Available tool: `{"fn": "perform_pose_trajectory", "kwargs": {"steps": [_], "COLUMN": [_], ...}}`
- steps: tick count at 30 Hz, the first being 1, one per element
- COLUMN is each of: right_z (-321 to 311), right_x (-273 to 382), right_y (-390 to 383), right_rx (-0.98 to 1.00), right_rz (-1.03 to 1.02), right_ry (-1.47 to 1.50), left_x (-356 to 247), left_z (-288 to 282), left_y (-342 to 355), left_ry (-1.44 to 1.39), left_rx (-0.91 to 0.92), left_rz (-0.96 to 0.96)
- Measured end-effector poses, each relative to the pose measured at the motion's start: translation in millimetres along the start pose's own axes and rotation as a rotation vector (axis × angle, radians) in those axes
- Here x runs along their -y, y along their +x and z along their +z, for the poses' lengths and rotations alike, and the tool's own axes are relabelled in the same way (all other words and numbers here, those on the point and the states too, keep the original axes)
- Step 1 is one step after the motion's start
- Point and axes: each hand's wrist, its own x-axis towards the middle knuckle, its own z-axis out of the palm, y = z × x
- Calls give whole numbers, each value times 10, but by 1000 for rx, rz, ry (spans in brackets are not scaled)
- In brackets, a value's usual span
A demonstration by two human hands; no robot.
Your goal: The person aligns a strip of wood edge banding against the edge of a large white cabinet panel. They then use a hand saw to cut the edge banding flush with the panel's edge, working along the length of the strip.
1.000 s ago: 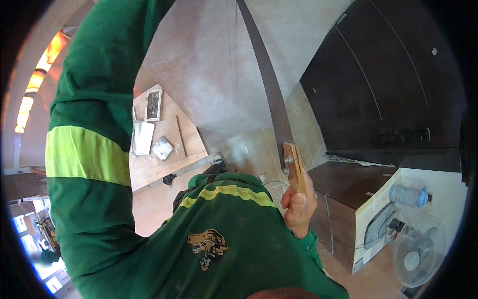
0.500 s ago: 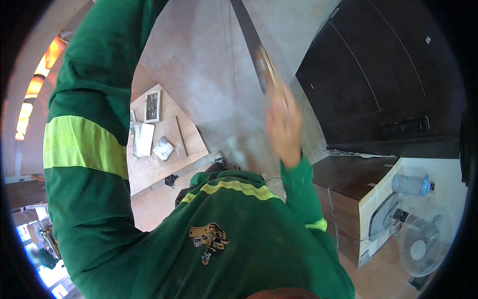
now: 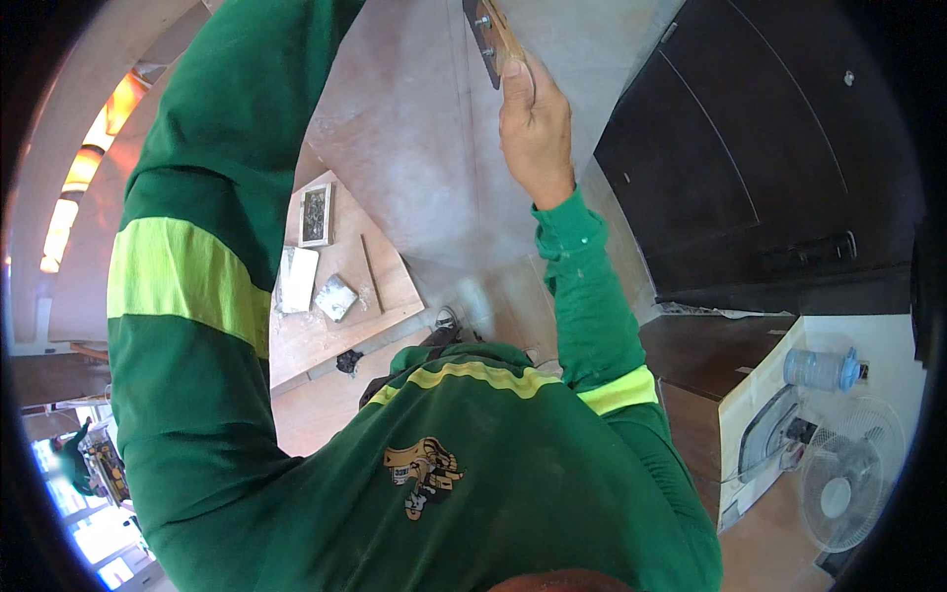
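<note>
Near the upper middle, my right hand (image 3: pixel 538 133) is closed round a wooden-handled tool with a dark metal blade (image 3: pixel 485 41). Bolts show along the tool, and my thumb presses on its handle. Its far part runs out past the top edge, so its full length is hidden. My left arm (image 3: pixel 197 187), in a green sleeve with a yellow-green band, reaches up out of the picture. The left hand is out of sight. Behind the tool stretches a pale, smeared, smooth surface (image 3: pixel 414 138).
Left of centre, a wooden board (image 3: pixel 380 266) carries a framed piece (image 3: pixel 316 214), a white plate (image 3: pixel 297 279), a greyish block (image 3: pixel 336 297) and a thin strip (image 3: pixel 371 272). Dark panels (image 3: pixel 730 148) stand right, above a fan (image 3: pixel 848 483) and water bottle (image 3: pixel 819 369). Another person (image 3: pixel 75 459) is far left.
My right hand has moved up and slightly left with the tool, carrying most of its blade past the top edge. More of my right forearm now shows.
</note>
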Motion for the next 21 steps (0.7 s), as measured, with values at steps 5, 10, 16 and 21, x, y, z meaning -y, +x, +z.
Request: {"fn": "perform_pose_trajectory", "kwargs": {"steps": [5,10,16,21], "right_z": [-432,-1331,-710,-1], "right_x": [188,1003,462,-44], "right_y": [-801,-2122,-1095,-106], "right_rx": [59,126,154,7], "right_rz": [134,418,235,31], "right_ry": [-22,77,-119,21], "left_x": [8,-5,-33,-5], "left_z": [61,92,47,39], "left_y": [-17,-31,12,11], "left_ry": [42,36,39,31], "left_rx": [-97,-109,-49,-40], "left_rz": [33,24,29,15]}}
